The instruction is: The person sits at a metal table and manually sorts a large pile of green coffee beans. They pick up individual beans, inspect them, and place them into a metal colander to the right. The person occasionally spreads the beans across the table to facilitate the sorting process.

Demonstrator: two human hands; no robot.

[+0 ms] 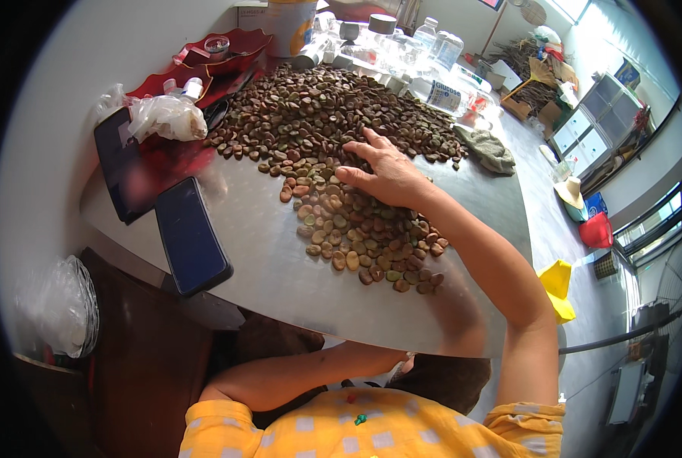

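My right hand point(387, 174) lies palm down on flat brown and greenish dried broad beans, fingers spread and touching them. Beyond and around the fingertips rises a large dark heap of beans point(310, 107). Nearer to me, a looser, thinner spread of beans point(341, 229), some paler, covers the grey tabletop point(257, 267). From the lower edge my left forearm point(303, 374) reaches across below the near table edge; the table hides the left hand.
Two dark phones point(193, 237) lie at the table's left, near a clear plastic bag point(169, 117) and a red tray point(238, 47). Clear bottles point(440, 95) crowd the far side. A grey-green cloth point(488, 149) sits at the right edge. A fan point(673, 294) stands further right.
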